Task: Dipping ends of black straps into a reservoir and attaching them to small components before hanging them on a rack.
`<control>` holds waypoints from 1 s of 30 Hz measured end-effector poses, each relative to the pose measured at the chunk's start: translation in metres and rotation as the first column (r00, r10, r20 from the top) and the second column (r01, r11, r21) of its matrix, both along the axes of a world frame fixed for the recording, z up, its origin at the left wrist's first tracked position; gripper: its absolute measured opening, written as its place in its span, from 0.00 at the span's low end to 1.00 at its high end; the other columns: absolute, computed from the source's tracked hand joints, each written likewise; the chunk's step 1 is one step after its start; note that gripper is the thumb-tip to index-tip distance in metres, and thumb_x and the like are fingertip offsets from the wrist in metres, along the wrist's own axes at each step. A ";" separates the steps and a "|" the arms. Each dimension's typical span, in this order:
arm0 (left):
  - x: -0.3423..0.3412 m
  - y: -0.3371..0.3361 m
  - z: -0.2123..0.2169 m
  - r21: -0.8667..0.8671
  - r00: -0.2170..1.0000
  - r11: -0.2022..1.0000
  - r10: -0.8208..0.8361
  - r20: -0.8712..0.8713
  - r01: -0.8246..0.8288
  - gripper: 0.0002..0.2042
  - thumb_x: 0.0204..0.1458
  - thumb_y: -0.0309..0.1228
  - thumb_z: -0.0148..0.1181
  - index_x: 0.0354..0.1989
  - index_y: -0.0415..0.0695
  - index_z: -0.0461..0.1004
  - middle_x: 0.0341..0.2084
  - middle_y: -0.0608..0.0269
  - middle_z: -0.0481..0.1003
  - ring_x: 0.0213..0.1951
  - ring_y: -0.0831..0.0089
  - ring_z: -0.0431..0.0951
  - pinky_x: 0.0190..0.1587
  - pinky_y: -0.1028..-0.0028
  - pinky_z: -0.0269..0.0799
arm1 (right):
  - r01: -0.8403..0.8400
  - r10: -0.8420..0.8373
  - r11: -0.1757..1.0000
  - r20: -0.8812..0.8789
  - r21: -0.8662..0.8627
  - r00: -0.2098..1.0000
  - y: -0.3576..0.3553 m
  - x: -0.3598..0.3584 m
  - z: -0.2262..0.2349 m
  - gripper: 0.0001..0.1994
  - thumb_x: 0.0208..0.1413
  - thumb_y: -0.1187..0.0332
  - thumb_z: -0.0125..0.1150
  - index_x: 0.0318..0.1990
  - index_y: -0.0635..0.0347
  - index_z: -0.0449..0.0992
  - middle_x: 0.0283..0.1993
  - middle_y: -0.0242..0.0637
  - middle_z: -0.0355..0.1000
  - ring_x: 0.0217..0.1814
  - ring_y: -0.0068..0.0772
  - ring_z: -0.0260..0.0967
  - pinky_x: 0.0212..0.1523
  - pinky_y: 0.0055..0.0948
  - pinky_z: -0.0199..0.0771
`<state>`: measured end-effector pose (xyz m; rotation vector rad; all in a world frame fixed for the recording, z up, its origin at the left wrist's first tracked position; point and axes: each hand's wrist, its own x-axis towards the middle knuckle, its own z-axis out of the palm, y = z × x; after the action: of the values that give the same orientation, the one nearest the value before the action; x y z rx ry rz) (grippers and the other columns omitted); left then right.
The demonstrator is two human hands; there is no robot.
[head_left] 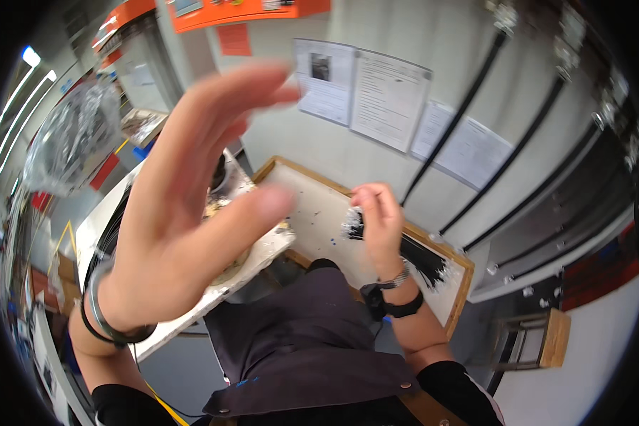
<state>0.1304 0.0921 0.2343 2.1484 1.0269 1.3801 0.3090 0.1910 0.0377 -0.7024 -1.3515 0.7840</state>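
Note:
My left hand (pixel 184 206) is raised close to the camera, blurred, palm showing, fingers spread and holding nothing. My right hand (pixel 378 221) is lower, over a shallow wooden-rimmed tray (pixel 312 206), and grips a bundle of thin black wires with white tips (pixel 405 250). The bundle runs from my fingers toward the tray's right corner. Both wrists wear dark bands. A dark apron covers my lap below the tray.
A white, paint-stained worktop (pixel 263 255) sits left of the tray, partly hidden by my left hand. Papers (pixel 387 96) hang on the wall ahead. Black cables (pixel 476 92) run down the wall at right. A wooden stool (pixel 539 341) stands at lower right. A clear plastic bag (pixel 71 138) hangs at left.

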 end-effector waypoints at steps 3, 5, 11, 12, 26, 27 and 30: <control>-0.081 -0.037 -0.039 -0.086 0.964 0.986 0.160 0.213 -0.145 0.25 0.47 0.23 0.53 0.55 0.35 0.58 0.50 0.55 0.66 0.56 0.66 0.62 0.59 0.67 0.50 | -0.074 0.074 0.997 -0.013 0.014 0.997 0.021 -0.015 0.038 0.07 0.58 0.70 0.48 0.37 0.64 0.70 0.30 0.30 0.68 0.32 0.17 0.65 0.37 0.18 0.65; -0.137 -0.063 -0.067 -0.107 0.867 0.887 0.461 0.190 -0.448 0.23 0.51 0.30 0.53 0.55 0.36 0.59 0.51 0.52 0.65 0.56 0.66 0.62 0.61 0.68 0.49 | -0.122 0.119 0.991 0.039 0.057 0.992 0.042 -0.030 0.066 0.08 0.58 0.70 0.49 0.39 0.64 0.70 0.30 0.30 0.68 0.32 0.17 0.65 0.37 0.17 0.65; -0.277 -0.151 -0.206 -0.151 0.390 0.447 0.871 0.299 -0.882 0.13 0.53 0.20 0.47 0.48 0.37 0.65 0.40 0.61 0.69 0.43 0.76 0.69 0.47 0.78 0.63 | -0.226 0.200 0.969 0.215 0.101 0.956 0.110 -0.100 0.157 0.09 0.57 0.69 0.50 0.43 0.63 0.69 0.31 0.29 0.69 0.32 0.17 0.64 0.36 0.17 0.66; -0.289 -0.161 -0.233 -0.182 0.337 0.396 0.897 0.286 -0.900 0.12 0.54 0.20 0.46 0.47 0.38 0.65 0.39 0.62 0.69 0.40 0.77 0.69 0.45 0.78 0.64 | -0.234 0.204 0.970 0.308 0.062 0.929 0.127 -0.111 0.169 0.11 0.56 0.67 0.50 0.44 0.61 0.69 0.31 0.29 0.69 0.33 0.17 0.64 0.36 0.17 0.65; -0.274 -0.160 -0.301 -0.233 0.230 0.203 0.969 -0.091 -0.951 0.09 0.47 0.21 0.51 0.37 0.39 0.71 0.18 0.60 0.69 0.19 0.70 0.70 0.24 0.74 0.64 | 0.003 -0.198 0.973 0.824 0.231 0.530 0.174 -0.111 0.225 0.10 0.51 0.66 0.53 0.39 0.61 0.72 0.26 0.30 0.70 0.30 0.19 0.65 0.33 0.21 0.65; -0.272 -0.165 -0.303 -0.239 0.226 0.195 0.968 -0.111 -0.951 0.08 0.47 0.21 0.51 0.37 0.39 0.71 0.17 0.60 0.69 0.19 0.70 0.70 0.24 0.74 0.64 | 0.020 -0.199 0.975 0.835 0.221 0.513 0.153 -0.103 0.239 0.09 0.52 0.68 0.53 0.38 0.61 0.72 0.26 0.29 0.69 0.30 0.18 0.65 0.32 0.20 0.65; -0.266 -0.168 -0.294 -0.258 0.233 0.196 0.965 -0.121 -0.946 0.08 0.47 0.21 0.51 0.36 0.39 0.71 0.17 0.61 0.69 0.20 0.71 0.70 0.24 0.74 0.64 | 0.023 -0.239 0.965 0.845 0.260 0.478 0.100 -0.074 0.288 0.08 0.53 0.68 0.52 0.38 0.60 0.72 0.28 0.26 0.68 0.29 0.16 0.64 0.31 0.16 0.64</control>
<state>-0.1359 -0.0757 -0.0596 1.0340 2.6316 1.5238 0.2345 0.2915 0.3258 -1.0915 -2.2434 0.0647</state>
